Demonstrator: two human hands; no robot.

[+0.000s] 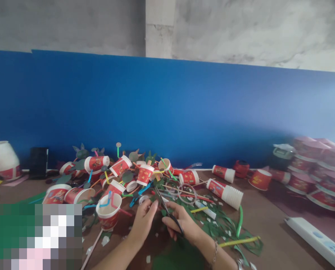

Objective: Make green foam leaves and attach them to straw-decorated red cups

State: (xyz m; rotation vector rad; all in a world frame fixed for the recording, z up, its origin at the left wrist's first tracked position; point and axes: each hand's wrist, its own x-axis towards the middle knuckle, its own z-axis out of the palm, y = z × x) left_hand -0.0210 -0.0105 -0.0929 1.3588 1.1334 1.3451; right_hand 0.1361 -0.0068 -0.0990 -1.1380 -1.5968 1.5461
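Observation:
My right hand (181,221) is closed around black scissors (170,213), whose blades point up and left toward my left hand. My left hand (145,219) pinches a small dark green paper piece (155,198) by the blade tips. Under both hands lies a dark green paper sheet (181,257) with green and white scraps around it. Just beyond the hands is a pile of red paper cups (119,167) with coloured straws and green paper leaves stuck in them.
A stack of red-and-white cups (226,193) lies on its side at right, with loose cups (259,179) behind. Red bowls (319,168) are stacked at far right. A white power strip (316,240) lies near the right edge. A blue wall panel (167,112) backs the brown table.

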